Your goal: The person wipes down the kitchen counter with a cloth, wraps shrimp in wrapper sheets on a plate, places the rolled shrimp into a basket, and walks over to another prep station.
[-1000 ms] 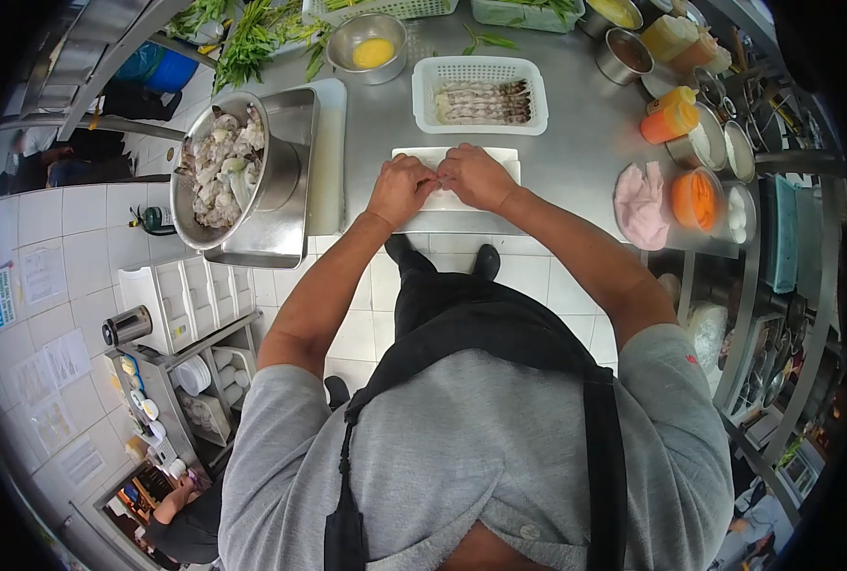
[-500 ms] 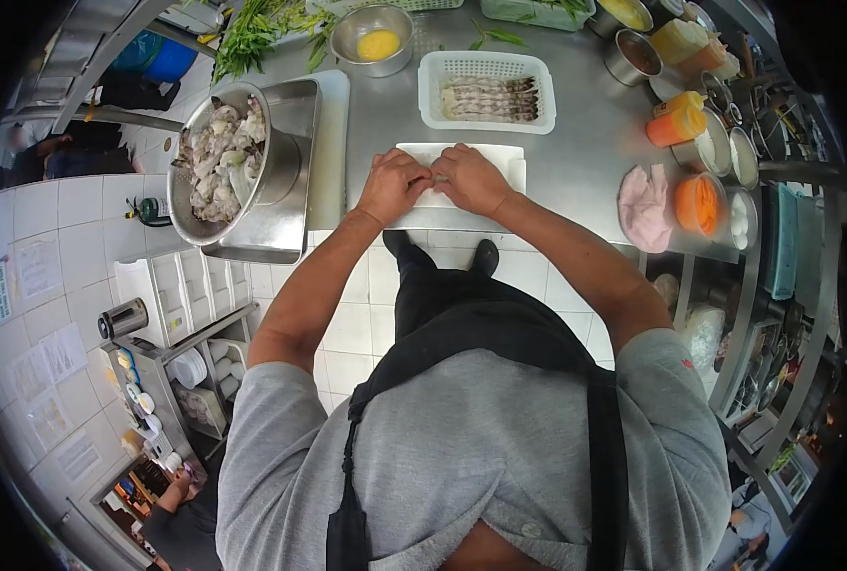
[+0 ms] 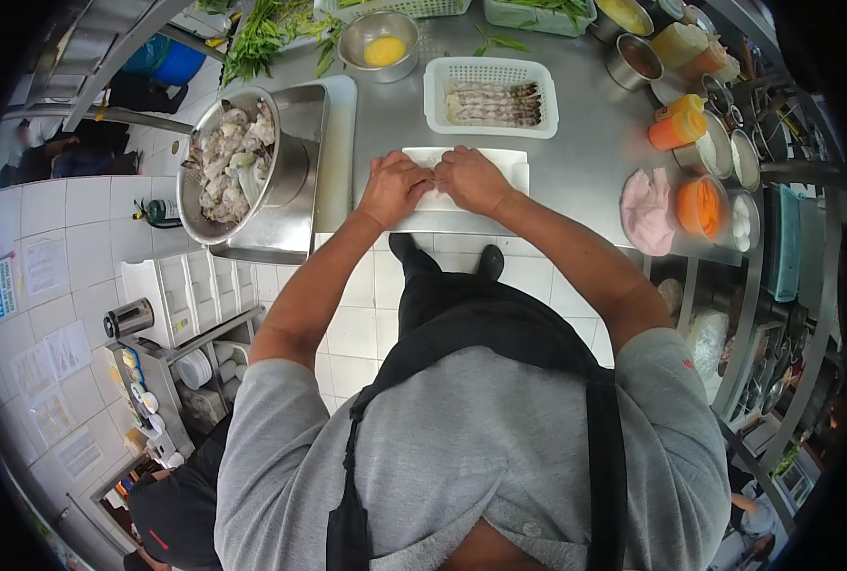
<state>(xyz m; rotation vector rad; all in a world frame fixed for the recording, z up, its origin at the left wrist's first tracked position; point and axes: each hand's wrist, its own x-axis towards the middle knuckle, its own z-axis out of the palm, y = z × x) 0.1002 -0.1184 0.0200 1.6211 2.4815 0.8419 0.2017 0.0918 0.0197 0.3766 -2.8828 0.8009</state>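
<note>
Over a white rectangular tray at the table's near edge, my left hand and my right hand meet with fingers closed. Both pinch a small pale shrimp, mostly covered by the fingertips. Just beyond the tray stands a white perforated basket. Peeled shrimp with dark tails lie in it side by side in a row. To the left, a tilted metal colander is heaped with raw shrimp.
A steel pan and a white cutting board are left of my hands. A bowl with yellow egg and leafy greens sit farther back. At right are a pink cloth, an orange-filled tub and a squeeze bottle.
The view has shifted slightly, so the table items appear a little farther right and lower. My hands keep their pinch over the tray. At lower left, a person in dark clothing has moved.
</note>
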